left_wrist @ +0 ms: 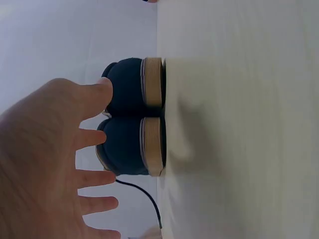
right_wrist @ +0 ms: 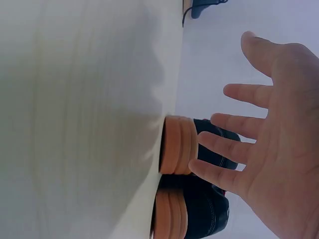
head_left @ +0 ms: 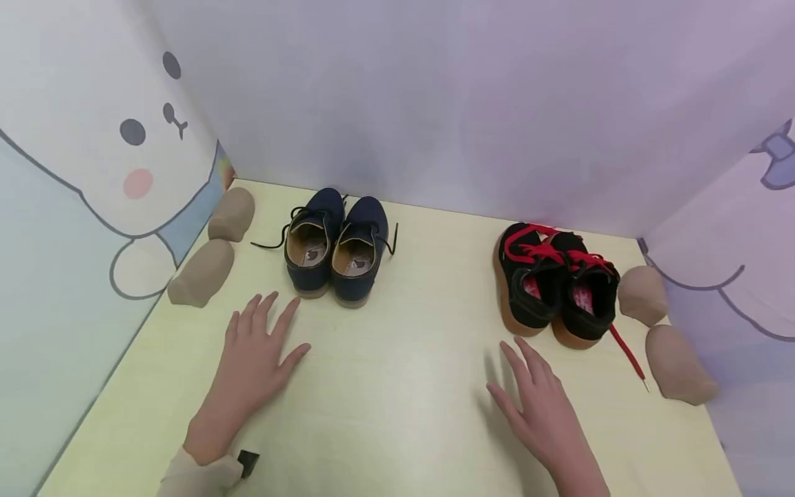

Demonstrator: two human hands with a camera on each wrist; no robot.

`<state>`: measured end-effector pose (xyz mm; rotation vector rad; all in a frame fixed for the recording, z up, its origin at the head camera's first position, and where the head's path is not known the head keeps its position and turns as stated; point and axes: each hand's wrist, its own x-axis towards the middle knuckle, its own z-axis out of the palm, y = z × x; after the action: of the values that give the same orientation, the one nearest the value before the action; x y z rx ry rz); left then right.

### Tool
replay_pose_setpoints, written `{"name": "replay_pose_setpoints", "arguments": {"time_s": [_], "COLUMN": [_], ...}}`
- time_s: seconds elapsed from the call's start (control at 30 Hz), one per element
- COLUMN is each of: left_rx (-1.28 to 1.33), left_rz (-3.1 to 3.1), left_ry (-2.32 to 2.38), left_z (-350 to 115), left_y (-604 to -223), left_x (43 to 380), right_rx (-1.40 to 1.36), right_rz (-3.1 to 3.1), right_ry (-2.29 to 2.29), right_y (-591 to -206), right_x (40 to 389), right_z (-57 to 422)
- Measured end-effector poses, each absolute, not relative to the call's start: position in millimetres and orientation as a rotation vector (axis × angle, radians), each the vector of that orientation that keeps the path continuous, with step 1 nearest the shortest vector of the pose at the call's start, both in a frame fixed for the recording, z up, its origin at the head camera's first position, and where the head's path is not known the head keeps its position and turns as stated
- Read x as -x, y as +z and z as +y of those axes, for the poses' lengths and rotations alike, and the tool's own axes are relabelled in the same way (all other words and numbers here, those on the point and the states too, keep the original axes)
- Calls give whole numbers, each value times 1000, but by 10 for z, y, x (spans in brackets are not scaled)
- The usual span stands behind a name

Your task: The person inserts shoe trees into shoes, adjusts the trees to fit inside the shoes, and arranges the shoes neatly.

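Observation:
A pair of navy lace-up shoes (head_left: pixel 354 252) stands at the back left of the table, heels toward me and dark laces loose. Just in front of them my left hand (head_left: pixel 251 359) hovers with fingers spread, holding nothing. In the left wrist view the shoes' heels (left_wrist: pixel 127 147) show beyond its thumb and fingers. At the right is a pair of black shoes (head_left: pixel 528 297) with red laces, one lace trailing on the table. My right hand (head_left: pixel 540 407) is nearest to these, fingers extended, with its shadow on the table. The right wrist view shows their brown soles (right_wrist: pixel 177 144) beyond the fingertips.
Beige shoe inserts (head_left: pixel 201 273) lie along the left edge; more beige inserts (head_left: pixel 677 362) lie by the right edge. The pale wooden table (head_left: pixel 397 386) meets a whitish curtain (head_left: pixel 422 103) behind, with cartoon-printed cloth (head_left: pixel 74 290) at the sides.

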<state>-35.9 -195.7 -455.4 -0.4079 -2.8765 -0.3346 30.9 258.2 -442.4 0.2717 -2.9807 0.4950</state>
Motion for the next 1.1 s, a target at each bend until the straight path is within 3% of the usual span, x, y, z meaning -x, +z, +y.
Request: {"name": "replay_pose_setpoints", "arguments": {"time_s": [1.1], "left_rx": [187], "left_rz": [-2606], "left_ry": [-309], "left_z": [-2605], "left_y": [-4348], "left_x": [661], "right_rx": [-588], "right_rz": [-2882], "right_ry": [688], "right_y": [-4196], "right_x": [519], "right_z": [1891]}}
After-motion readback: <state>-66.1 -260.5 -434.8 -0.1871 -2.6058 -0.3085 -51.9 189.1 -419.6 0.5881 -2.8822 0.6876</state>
